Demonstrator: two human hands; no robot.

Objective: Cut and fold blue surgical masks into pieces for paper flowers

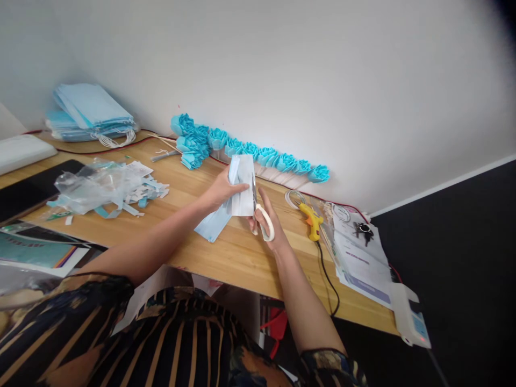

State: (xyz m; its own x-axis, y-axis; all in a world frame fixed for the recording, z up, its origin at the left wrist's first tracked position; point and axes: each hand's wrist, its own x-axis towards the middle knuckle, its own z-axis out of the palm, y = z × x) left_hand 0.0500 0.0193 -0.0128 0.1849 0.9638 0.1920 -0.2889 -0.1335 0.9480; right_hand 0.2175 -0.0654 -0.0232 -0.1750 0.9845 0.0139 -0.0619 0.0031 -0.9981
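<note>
My left hand is closed on a pale blue and white disposable face mask, its thumb lying across the front. The mask is held up over the table. In my right hand is a pair of white-handled scissors, with fingers through the handle. The blades lie along the mask's right edge; whether they are cutting into it I cannot tell. Below the held mask, another light blue piece, mask-like, rests flat on the wood.
Blue fabric roses on sticks line the wall. A mask stack stands at back left, near plastic bags and scraps. A yellow glue gun, papers, keys and a power strip are rightward.
</note>
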